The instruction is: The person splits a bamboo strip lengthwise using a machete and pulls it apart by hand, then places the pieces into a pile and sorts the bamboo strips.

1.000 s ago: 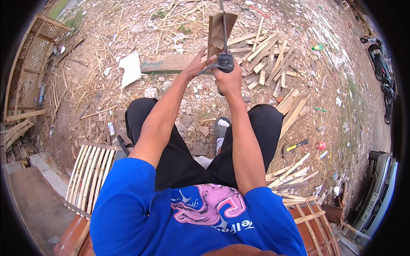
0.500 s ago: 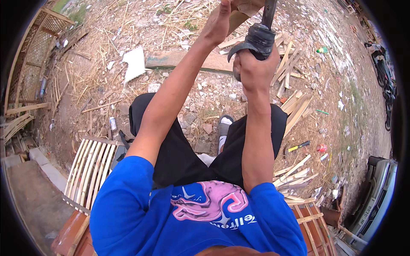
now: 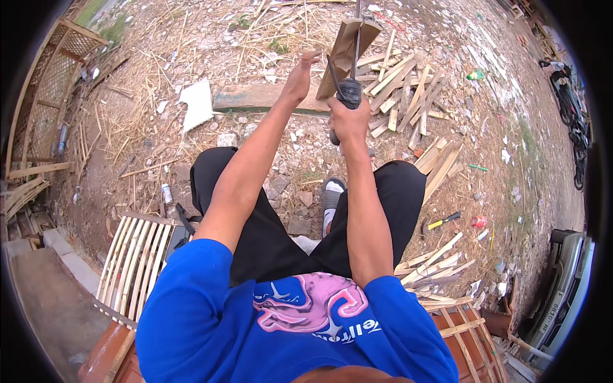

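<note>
My right hand grips the black tape-wrapped handle of a long thin blade, which looks like a machete. A loose black strip curves off beside the handle. The blade is seen nearly edge-on and runs up across a split piece of wood. Whether it is wedged into the wood I cannot tell. The wood stands tilted at the end of a weathered plank on the ground. Off to the left of the wood, my left hand is open and apart from it, holding nothing.
Split wooden sticks lie heaped beyond my right knee, more beside it. A hammer-like tool with a yellow-and-black handle rests on the stony ground at right. A slatted wooden panel is at left, a white board piece farther out.
Both hands have come down from a raised position, the machete and wood with them. My left hand, earlier against or near the wood, is now clear of it to the left.
</note>
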{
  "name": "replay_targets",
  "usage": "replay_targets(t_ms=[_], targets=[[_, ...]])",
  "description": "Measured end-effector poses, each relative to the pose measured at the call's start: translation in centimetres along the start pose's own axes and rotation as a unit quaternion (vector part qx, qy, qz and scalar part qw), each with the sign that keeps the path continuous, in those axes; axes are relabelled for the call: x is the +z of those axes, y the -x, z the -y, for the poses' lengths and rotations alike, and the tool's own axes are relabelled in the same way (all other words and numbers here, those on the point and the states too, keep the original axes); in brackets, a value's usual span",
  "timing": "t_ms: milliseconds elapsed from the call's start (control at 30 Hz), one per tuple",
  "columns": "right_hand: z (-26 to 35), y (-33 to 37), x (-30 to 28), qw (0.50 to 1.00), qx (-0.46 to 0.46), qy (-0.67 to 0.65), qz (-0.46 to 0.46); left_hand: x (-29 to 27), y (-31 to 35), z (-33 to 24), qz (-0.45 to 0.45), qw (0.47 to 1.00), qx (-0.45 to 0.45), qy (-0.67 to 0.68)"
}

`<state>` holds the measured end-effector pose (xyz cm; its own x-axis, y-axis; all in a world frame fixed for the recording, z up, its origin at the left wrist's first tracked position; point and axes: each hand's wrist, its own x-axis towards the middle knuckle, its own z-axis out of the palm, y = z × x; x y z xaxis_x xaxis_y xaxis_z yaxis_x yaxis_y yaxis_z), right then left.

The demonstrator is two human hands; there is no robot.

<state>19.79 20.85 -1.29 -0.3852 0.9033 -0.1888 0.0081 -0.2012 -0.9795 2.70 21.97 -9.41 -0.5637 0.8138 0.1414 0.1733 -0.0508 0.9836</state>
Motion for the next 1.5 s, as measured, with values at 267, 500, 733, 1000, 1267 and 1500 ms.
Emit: replay_targets(t_ms=[267, 500, 733, 1000, 1267, 1500], targets=[[0.4, 1.4, 0.0, 0.999, -0.050, -0.007, 0.012, 2.5, -0.1, -1.2, 0.062, 0.993, -0.033, 0.099], [5.2, 2.0, -0.3, 0.991, -0.116, -0.062, 0.033, 3.6, -1.5, -5.7, 0.069, 0.996, 0.047, 0.003], [15.1, 6.2, -1.1, 0.972, -0.206, -0.096, 0.055, 2.4, -2.4, -19.3, 0.043, 0.968, 0.242, 0.057], [-0.9, -0.8, -0.8, 1.000, 0.016, -0.012, -0.001, 0.4, 3.4, 5.7, 0.006, 0.984, -0.125, -0.130], [3.1, 0.9, 0.2, 0.997, 0.035, -0.011, 0.060, 0.9, 0.3, 2.1, 0.069, 0.987, -0.091, 0.113], [-3.1, 1.3, 1.4, 0.996, -0.034, 0.039, 0.074, 1.2, 2.4, 9.9, 0.033, 0.984, -0.126, 0.122]])
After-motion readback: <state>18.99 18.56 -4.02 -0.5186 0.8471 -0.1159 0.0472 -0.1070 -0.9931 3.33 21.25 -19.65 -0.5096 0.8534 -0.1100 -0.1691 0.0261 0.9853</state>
